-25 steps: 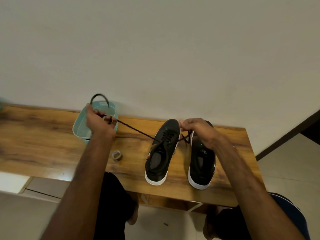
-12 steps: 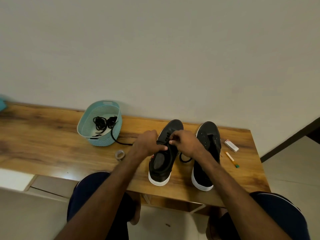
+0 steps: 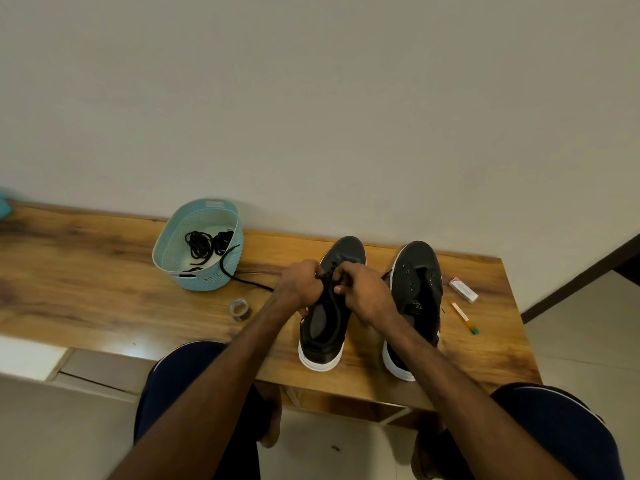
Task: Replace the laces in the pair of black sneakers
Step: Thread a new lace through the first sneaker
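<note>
Both hands are on the black sneaker with the white sole (image 3: 323,329), which stands toe to the wall on the long wooden table (image 3: 86,271). My left hand (image 3: 303,284) is curled tight, pinching the black lace (image 3: 249,283) at the eyelets. My right hand (image 3: 363,292) nips it from the other side, knuckles almost meeting. The lace's tail runs left over the rim of the pale teal plastic basket (image 3: 204,282), where coiled black laces (image 3: 204,242) lie. The second black sneaker (image 3: 415,271) stands just beside, unlaced. A small tape roll (image 3: 239,309) lies near my left wrist.
</note>
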{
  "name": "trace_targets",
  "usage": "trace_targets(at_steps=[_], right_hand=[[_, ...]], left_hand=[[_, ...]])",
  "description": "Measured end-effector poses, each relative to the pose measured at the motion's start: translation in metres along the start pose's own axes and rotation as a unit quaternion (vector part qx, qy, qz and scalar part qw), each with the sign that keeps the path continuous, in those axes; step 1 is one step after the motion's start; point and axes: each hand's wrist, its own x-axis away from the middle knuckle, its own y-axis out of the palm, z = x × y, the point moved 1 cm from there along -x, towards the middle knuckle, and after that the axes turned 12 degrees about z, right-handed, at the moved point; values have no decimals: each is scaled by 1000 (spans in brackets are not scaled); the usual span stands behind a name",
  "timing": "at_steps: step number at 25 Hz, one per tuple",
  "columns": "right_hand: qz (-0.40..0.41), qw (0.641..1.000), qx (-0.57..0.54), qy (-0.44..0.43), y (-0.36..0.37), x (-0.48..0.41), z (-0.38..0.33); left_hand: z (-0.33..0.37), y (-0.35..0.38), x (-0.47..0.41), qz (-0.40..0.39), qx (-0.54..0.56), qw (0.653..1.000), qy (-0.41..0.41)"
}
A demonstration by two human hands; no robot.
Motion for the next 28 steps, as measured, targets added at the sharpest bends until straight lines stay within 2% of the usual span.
trace_targets(at_steps=[3,7,9,11,14,15,17,18,20,21,22,23,25,27,28], right_hand=[[34,997,-71,17,6,1,3],[51,998,-21,8,15,0,6],[7,998,-45,45,10,-1,2],[-75,991,-70,82,8,-2,1],[-203,969,-106,95,-7,-1,-4],[-223,965,-113,78,-15,-1,-5],[-208,966,-153,4,-34,0,-10],[-163,967,-196,-11,-42,0,-12],[-93,939,-327,54,-50,3,-10],[-104,909,-388,108,-50,5,-8],[-141,893,-402,143,-49,8,-9],[-176,903,-361,151,-48,10,-8],[-197,946,-239,98,-53,11,-8],[-190,946,-258,54,-67,10,-9],[-206,929,-305,44,-75,10,-6]], left_hand=[[-4,1,-2,-4,3,1000,15],[-4,1,-2,-7,-8,999,32],[-2,2,-1,-1,-59,996,62],[-3,-2,0,23,-124,987,97],[-14,-5,-5,54,-152,981,105],[-18,-6,-6,59,-150,982,101],[-20,-6,-6,70,-137,984,88],[-19,-7,-6,75,-121,987,77],[-14,-6,-5,75,-82,992,51],[-12,-4,-5,74,-72,994,44],[-10,-3,-4,74,-69,994,41],[-8,-2,-3,76,-68,994,39],[-6,2,-3,79,-75,993,36],[-6,2,-3,83,-97,991,37],[-7,0,-4,92,-107,989,36]])
